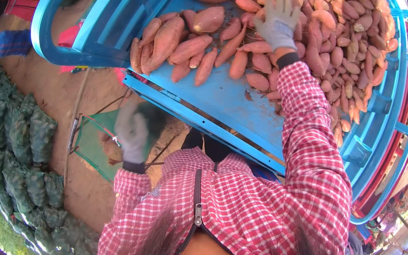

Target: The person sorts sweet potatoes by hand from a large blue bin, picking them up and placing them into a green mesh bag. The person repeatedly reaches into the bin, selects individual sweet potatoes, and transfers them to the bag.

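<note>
My right hand (280, 22), in a grey work glove, rests palm down on a pile of sweet potatoes (322, 38) in a blue metal truck bed (232, 96). Its fingers stretch away from me; what lies under the palm is hidden, so a grip cannot be made out. My left hand (132, 132), gloved too and blurred by motion, is over the mouth of a green mesh bag (93, 142). Its fingers are curved and apart, with nothing seen in them. A few sweet potatoes (111, 149) show inside the bag, which hangs open on a frame beside the bed.
A group of larger sweet potatoes (177, 44) lies near the bed's left edge. Blue side rails (54, 42) rise at left and right. The hinged bed edge (205, 121) runs before my body. Filled green mesh sacks (21, 132) stand on the dirt ground (51, 92) to the left.
</note>
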The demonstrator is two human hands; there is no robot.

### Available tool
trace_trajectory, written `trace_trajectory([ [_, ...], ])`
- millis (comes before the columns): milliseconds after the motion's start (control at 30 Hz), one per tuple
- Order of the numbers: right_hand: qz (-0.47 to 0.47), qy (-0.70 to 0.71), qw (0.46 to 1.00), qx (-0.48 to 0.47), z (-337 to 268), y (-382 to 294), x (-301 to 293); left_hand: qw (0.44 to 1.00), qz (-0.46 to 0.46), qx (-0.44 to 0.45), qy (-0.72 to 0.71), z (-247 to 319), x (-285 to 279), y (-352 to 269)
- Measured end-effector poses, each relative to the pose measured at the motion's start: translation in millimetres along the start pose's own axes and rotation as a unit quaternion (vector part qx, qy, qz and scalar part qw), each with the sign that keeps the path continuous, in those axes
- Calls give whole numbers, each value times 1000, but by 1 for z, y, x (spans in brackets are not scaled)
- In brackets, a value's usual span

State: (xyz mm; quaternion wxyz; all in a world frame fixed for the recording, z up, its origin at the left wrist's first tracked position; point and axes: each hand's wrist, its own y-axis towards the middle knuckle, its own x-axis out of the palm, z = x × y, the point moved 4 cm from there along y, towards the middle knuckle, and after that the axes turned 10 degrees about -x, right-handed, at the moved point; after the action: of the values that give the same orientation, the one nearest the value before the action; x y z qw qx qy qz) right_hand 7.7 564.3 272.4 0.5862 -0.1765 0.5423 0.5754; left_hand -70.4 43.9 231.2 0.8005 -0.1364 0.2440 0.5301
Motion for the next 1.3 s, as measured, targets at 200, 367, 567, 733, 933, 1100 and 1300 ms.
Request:
trace_trajectory([
  [200,-27,43,999,-8,12,14,21,942,-68,300,132,165,151,122],
  [367,-1,104,994,26,3,-13,7,851,-218,132,460,208,265,206],
  [567,6,43,968,247,74,-114,-12,806,-268,1,528,170,324,248],
  [733,-60,135,976,161,108,-137,-7,771,-271,98,568,161,316,261],
  [933,-156,122,941,275,125,-143,-15,822,-344,159,426,183,279,308],
  [1100,-146,139,948,247,123,-135,-10,754,-356,266,484,184,296,333],
  [1300,-218,281,888,292,174,-114,7,680,-347,246,597,180,336,318],
])
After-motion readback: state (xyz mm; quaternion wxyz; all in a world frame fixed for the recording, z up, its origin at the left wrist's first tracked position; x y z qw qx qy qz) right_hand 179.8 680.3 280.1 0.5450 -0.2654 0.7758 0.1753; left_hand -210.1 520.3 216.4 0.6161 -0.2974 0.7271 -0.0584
